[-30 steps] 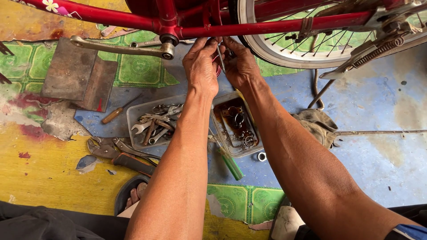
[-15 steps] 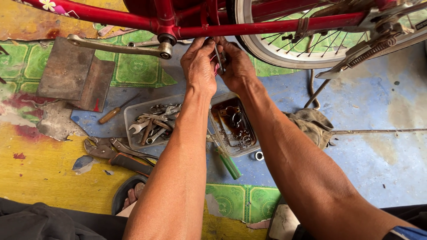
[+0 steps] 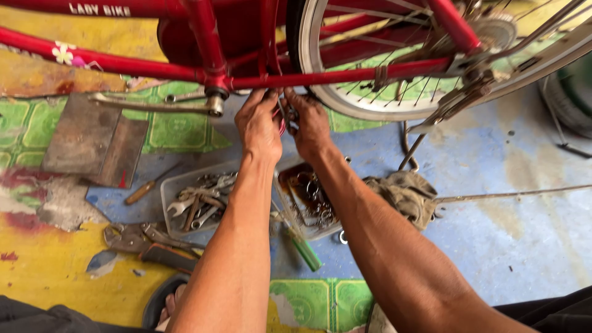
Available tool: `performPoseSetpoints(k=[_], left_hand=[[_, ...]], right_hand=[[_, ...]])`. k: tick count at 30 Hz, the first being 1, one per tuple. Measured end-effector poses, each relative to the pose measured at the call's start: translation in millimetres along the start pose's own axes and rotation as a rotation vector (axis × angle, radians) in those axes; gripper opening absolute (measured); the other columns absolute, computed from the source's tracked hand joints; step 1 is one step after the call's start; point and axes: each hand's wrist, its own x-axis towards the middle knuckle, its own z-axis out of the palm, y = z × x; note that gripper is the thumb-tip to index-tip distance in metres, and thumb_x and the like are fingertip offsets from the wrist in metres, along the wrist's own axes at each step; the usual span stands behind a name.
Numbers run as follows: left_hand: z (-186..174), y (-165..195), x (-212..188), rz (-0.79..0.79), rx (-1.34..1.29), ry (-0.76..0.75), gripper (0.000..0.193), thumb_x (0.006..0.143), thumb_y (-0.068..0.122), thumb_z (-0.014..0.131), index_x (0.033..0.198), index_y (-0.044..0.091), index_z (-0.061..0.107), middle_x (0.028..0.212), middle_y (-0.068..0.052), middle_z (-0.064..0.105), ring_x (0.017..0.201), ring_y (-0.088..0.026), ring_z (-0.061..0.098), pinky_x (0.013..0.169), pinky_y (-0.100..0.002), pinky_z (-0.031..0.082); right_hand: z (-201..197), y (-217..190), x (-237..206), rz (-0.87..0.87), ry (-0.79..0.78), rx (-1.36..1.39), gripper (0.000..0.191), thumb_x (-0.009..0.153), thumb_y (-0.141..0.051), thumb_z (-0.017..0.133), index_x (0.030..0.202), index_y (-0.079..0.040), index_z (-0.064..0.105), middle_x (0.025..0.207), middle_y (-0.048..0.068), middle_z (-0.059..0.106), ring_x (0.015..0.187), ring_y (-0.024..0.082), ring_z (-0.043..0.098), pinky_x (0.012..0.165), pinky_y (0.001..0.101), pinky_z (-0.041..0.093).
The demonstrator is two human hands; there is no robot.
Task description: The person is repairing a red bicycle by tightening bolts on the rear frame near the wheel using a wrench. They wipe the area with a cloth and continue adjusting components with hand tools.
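Both hands work close together under the red bicycle frame (image 3: 345, 74), just behind the bottom bracket (image 3: 214, 98). The left hand (image 3: 259, 123) is raised with its fingers curled upward against the underside of the frame tube. The right hand (image 3: 308, 126) sits just beside it, fingers bent inward toward the same spot. Between the two hands a small dark metal part (image 3: 287, 116) is visible; both hands close around it, but whether either one pinches it cannot be told, since the fingertips hide the contact.

Directly above the hands, the rear wheel (image 3: 320, 92) with its pale rim and spokes stands close to the frame. To the left, a bare crank arm (image 3: 154, 105) extends from the bottom bracket.

Below the forearms, two clear plastic trays rest on the floor. The left tray (image 3: 169, 191) holds wrenches; the right tray (image 3: 333, 231) holds small dark oily parts. A green-handled tool (image 3: 306, 253) lies against the right tray. Pliers (image 3: 148, 243) lie near the left tray, and a wooden-handled screwdriver (image 3: 145, 190) lies just above it. A dirty rag (image 3: 407, 194) lies right of the trays, near the kickstand (image 3: 412, 148). A rusty metal plate (image 3: 92, 139) rests on the patterned floor (image 3: 493, 246) to the far left.
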Motion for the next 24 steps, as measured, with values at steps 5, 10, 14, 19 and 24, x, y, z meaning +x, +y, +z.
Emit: performPoseSetpoints(k=[5, 10, 14, 19, 24], left_hand=[[2.3, 0.9, 0.5, 0.003, -0.013, 0.018, 0.024, 0.095, -0.005, 0.062, 0.113, 0.001, 0.076, 0.102, -0.008, 0.076, 0.090, -0.018, 0.069, 0.078, -0.030, 0.055], [-0.8, 7.1, 0.5, 0.071, -0.023, 0.029, 0.021, 0.093, -0.008, 0.063, 0.107, 0.000, 0.077, 0.101, -0.011, 0.077, 0.089, -0.018, 0.071, 0.083, -0.028, 0.060], [-0.4, 5.0, -3.2, 0.024, 0.012, 0.036, 0.018, 0.096, -0.005, 0.064, 0.106, 0.001, 0.078, 0.096, -0.011, 0.076, 0.078, -0.016, 0.066, 0.071, -0.030, 0.058], [4.7, 0.1, -5.9, 0.084, 0.073, 0.173, 0.024, 0.094, -0.005, 0.065, 0.112, 0.004, 0.077, 0.096, -0.008, 0.078, 0.074, -0.013, 0.064, 0.065, -0.027, 0.056], [-4.0, -4.4, -23.1, 0.103, 0.060, 0.237, 0.033, 0.094, -0.008, 0.060, 0.119, 0.007, 0.076, 0.092, -0.003, 0.074, 0.070, -0.010, 0.061, 0.060, -0.024, 0.051]], right_hand=[[6.2, 3.2, -10.7, -0.008, 0.154, -0.202, 0.031, 0.088, -0.041, 0.079, 0.078, -0.015, 0.065, 0.071, -0.005, 0.059, 0.063, 0.008, 0.046, 0.055, 0.0266, 0.036], [15.8, 15.7, -23.8, -0.026, 0.131, 0.009, 0.025, 0.087, -0.032, 0.081, 0.080, -0.013, 0.066, 0.070, -0.004, 0.061, 0.062, 0.008, 0.051, 0.055, 0.0265, 0.044], [10.3, 3.8, -17.6, 0.088, 0.092, 0.073, 0.013, 0.089, -0.023, 0.078, 0.090, -0.012, 0.072, 0.070, -0.006, 0.058, 0.061, 0.006, 0.050, 0.054, 0.0247, 0.044], [6.7, -9.5, -19.7, 0.133, 0.081, -0.061, 0.013, 0.090, -0.018, 0.076, 0.095, -0.008, 0.070, 0.071, -0.002, 0.063, 0.060, 0.008, 0.055, 0.051, 0.0260, 0.046], [-3.1, -25.1, -26.9, 0.115, -0.040, -0.220, 0.019, 0.089, -0.012, 0.079, 0.099, -0.004, 0.065, 0.081, 0.006, 0.072, 0.063, 0.012, 0.063, 0.053, 0.0277, 0.049]])
